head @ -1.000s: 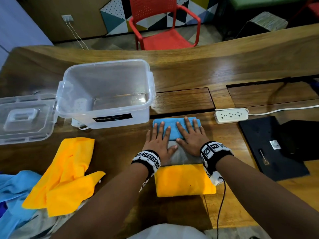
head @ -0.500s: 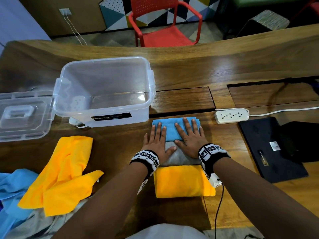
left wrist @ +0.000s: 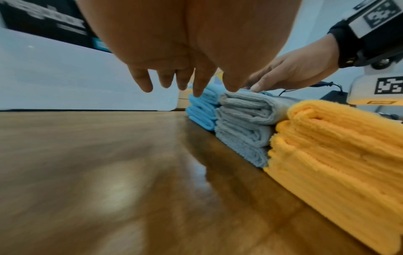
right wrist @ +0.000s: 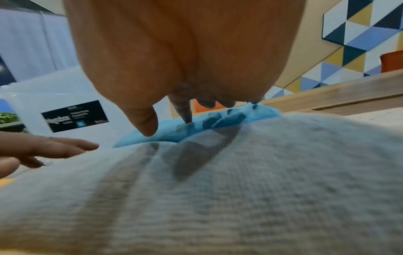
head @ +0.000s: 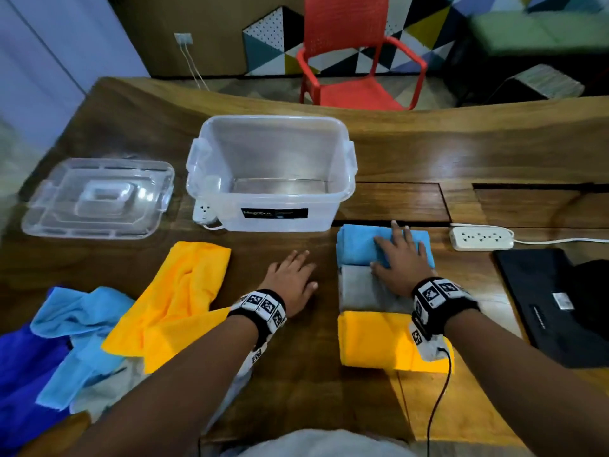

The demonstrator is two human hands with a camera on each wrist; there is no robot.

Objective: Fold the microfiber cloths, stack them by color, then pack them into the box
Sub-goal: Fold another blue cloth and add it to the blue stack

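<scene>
Surface: wide brown wooden table point(head: 428, 153) with a glossy grain, a red plastic armchair point(head: 356, 61) behind its far edge and a wall of coloured triangles beyond.
Box: clear plastic storage box point(head: 270, 173) with a black label on its near wall, standing open near the middle of the table; nothing shows inside it.
Lid: clear plastic lid point(head: 99, 199) lying flat to the left of the box, apart from it.
Folded stacks: three in a row just right of centre, each touching the next. Farthest is the folded light blue microfiber stack point(head: 359, 245), just in front of the box's right corner; then the folded grey microfiber stack point(head: 356, 288); nearest the person is the folded yellow microfiber stack point(head: 372, 338). The left wrist view shows several layers in each.
Unfolded cloths: loose yellow cloth point(head: 178, 298) lies crumpled at left; a loose light blue cloth point(head: 79, 324) and a dark blue cloth point(head: 19, 374) overlap beside it at the table's near left edge.
Right hand point(head: 402, 258): flat, fingers straight and spread, resting on top of the light blue and grey stacks, gripping nothing.
Left hand point(head: 291, 280): fingers relaxed and slightly spread, over bare wood between the loose yellow cloth and the stacks, holding nothing; whether it touches the table, I cannot tell.
Other items: white power strip point(head: 481, 238) right of the blue stack; flat black case point(head: 557, 301) at far right.
</scene>
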